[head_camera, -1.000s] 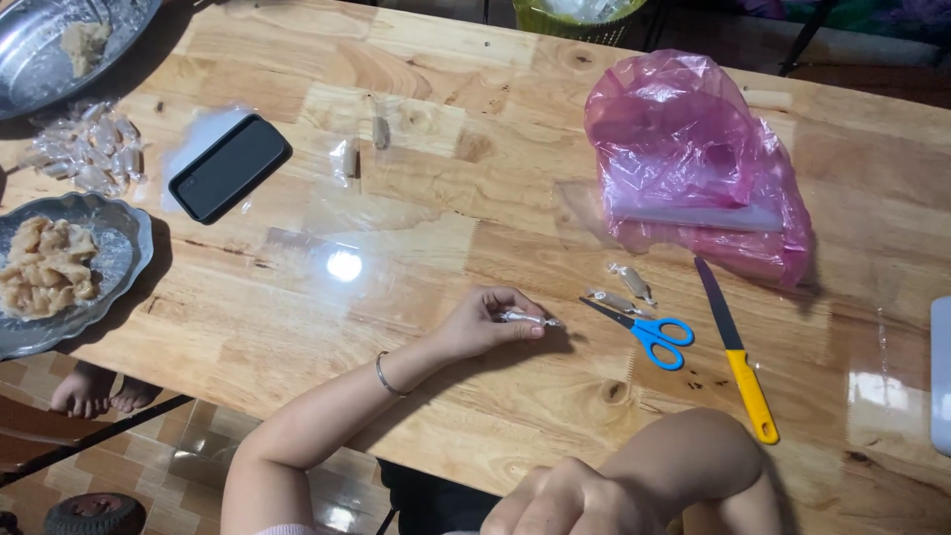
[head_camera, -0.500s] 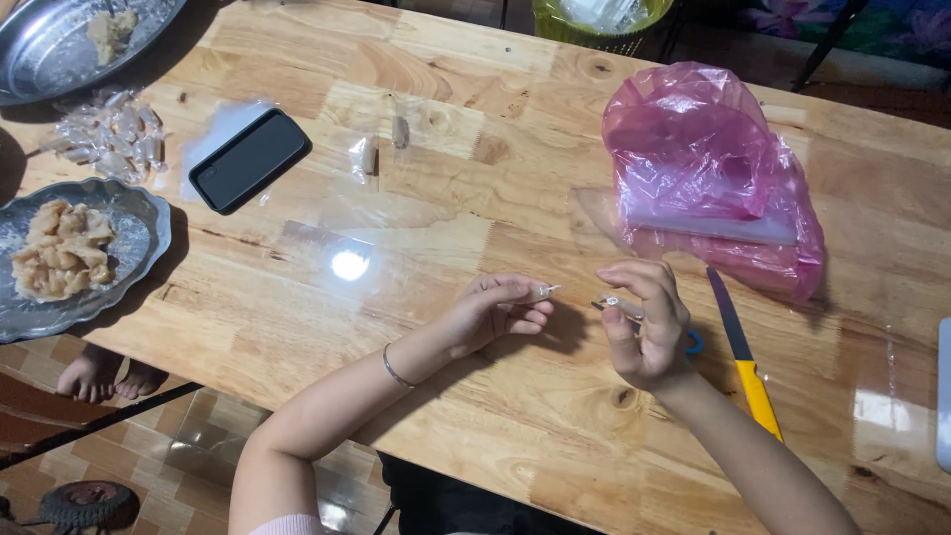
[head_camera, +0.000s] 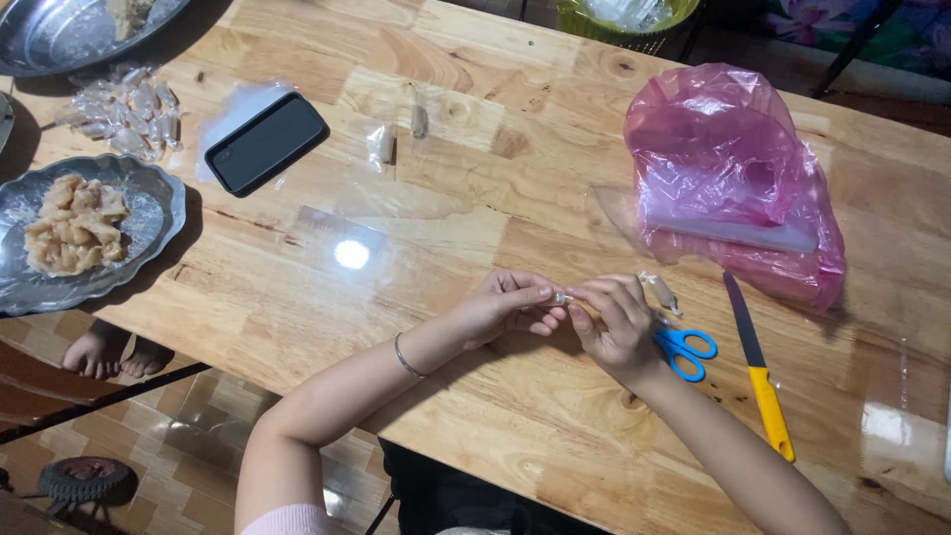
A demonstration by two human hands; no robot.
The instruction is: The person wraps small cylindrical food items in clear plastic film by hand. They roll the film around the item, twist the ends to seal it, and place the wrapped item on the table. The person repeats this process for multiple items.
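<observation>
Two bare forearms, uncovered from elbow to wrist. Left hand [head_camera: 505,307]: thin metal bangle [head_camera: 404,355] sits on the wrist, plain, silver-toned, no charms visible. Right hand [head_camera: 616,322]: no ring, watch or band to be seen. Fingernails short, unpainted as far as can be told. Pale pink sleeve edge [head_camera: 287,519] at 7 o'clock of the view, on the left upper arm.

Both hands, left hand [head_camera: 510,305] and right hand [head_camera: 616,322], pinching a small clear wrapper [head_camera: 563,296] above the wooden table [head_camera: 475,198].
</observation>
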